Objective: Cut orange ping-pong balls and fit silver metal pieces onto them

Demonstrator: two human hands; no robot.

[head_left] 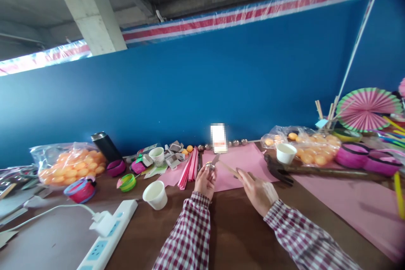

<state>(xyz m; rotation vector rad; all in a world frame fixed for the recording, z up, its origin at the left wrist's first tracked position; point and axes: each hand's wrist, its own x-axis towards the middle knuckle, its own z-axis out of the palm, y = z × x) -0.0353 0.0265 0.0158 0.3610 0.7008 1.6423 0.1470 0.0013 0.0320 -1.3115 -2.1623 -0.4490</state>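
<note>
My left hand (205,181) is closed, its fingertips pinching a small shiny silver ball (209,166) above the table. In my right hand (258,190) is a thin pale wooden stick (230,169), its far end pointing left toward the ball. A small grey blade-like shape (215,159) shows just beyond the left fingertips; whether it joins the stick I cannot tell. Beneath lies a sheet of pink paper (245,162). More silver balls (236,143) stand in a row along the back, on both sides of a bright, blurred-out upright object (218,135).
Folded pink strips (189,171) and a white cup (155,195) are to the left, near a power strip (110,232). Bags of orange balls (74,166) lie at both sides. On the right are a hammer (281,171) and another white cup (286,154). A blue partition (190,88) stands behind.
</note>
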